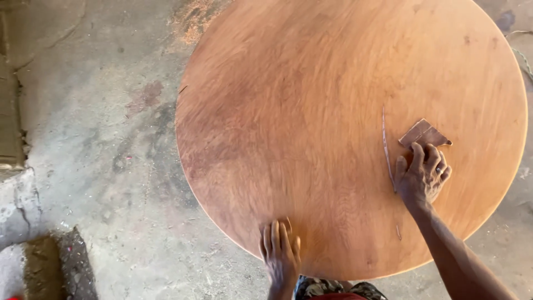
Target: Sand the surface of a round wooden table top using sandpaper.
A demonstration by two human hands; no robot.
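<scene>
1. A round wooden tabletop (333, 111) fills most of the view; all positions below are given relative to it.
2. The right hand (423, 175) rests on the tabletop near its right edge, fingers bent and pressed down on a folded piece of sandpaper (423, 134).
3. The sandpaper lies flat on the wood, touching the fingertips; most of it shows beyond them, farther from the person.
4. A ring shows on one finger of the right hand.
5. A thin pale scratch line (386, 147) runs along the wood just left of the right hand and the sandpaper.
6. The left hand (280, 253) lies palm down at the near edge of the tabletop, fingers straight and close together, holding nothing.
7. The two hands are well apart along the near half of the tabletop.
8. A concrete floor (94, 139) surrounds the tabletop, stained and cracked.
9. A patch of sawdust (191, 19) lies on the floor beside the far left edge of the tabletop.
</scene>
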